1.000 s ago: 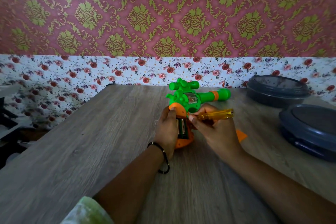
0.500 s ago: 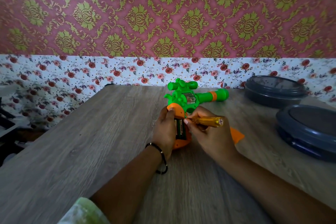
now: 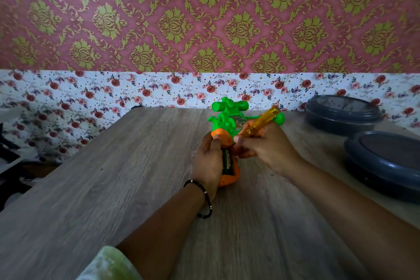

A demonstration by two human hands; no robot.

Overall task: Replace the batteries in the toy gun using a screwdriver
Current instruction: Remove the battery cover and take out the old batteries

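Observation:
A green and orange toy gun (image 3: 223, 120) lies on the wooden table (image 3: 113, 177), barrel pointing right. Its orange grip faces me with the battery compartment open and a dark battery (image 3: 226, 161) showing inside. My left hand (image 3: 208, 161) wraps the grip from the left, thumb on its orange top. My right hand (image 3: 266, 148) holds a screwdriver (image 3: 261, 121) with a clear yellow handle, the handle tilted up and to the right. Its tip is hidden behind my fingers at the top of the grip.
Two dark grey round lidded containers stand at the right, one at the back (image 3: 343, 113) and one nearer (image 3: 386, 163). The table's far edge meets a flowered wall (image 3: 159, 91). The table's left edge drops off toward dark furniture (image 3: 9, 150).
The screwdriver handle has swung from lying level to pointing up and right. The orange piece seen on the table by my right wrist is hidden now. My left hand has stayed on the grip.

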